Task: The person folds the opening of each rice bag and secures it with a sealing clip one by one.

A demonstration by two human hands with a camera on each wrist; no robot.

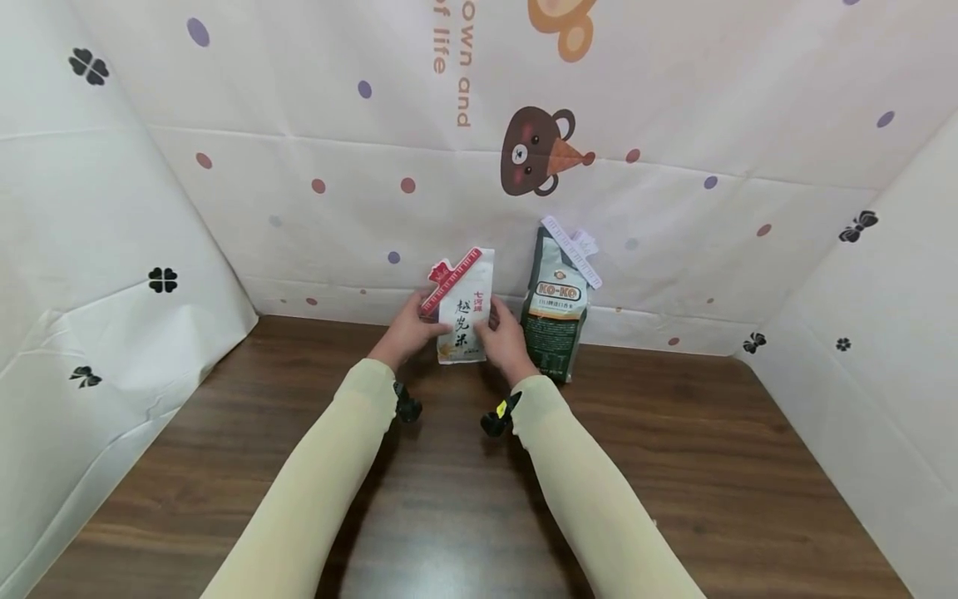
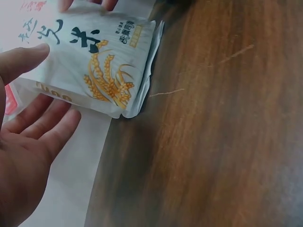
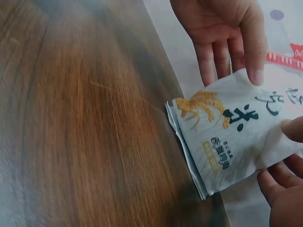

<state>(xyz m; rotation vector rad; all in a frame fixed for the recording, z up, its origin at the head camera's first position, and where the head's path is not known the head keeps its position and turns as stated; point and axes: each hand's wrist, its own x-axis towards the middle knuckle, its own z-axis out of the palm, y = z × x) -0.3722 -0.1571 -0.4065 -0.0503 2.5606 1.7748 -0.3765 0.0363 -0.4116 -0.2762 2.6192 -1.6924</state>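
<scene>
A white bag of rice (image 1: 466, 324) with dark brush lettering stands upright at the back of the table, close to the wall sheet. A red sealing clip (image 1: 451, 283) runs slantwise across its upper left corner. My left hand (image 1: 410, 331) holds the bag's left side, thumb on the front and fingers at the edge and behind. On the opposite side, my right hand (image 1: 507, 341) grips it the same way. The left wrist view shows the bag's printed rice ears and its bottom seam; both hands appear around the bag in the right wrist view.
Just right of my right hand, a dark green KO-KO bag (image 1: 555, 333) leans against the patterned wall sheet (image 1: 644, 249). A pale purple sealing clip (image 1: 572, 251) sits across its top. The brown wooden table (image 1: 674, 466) extends in front, with white sheets along both sides.
</scene>
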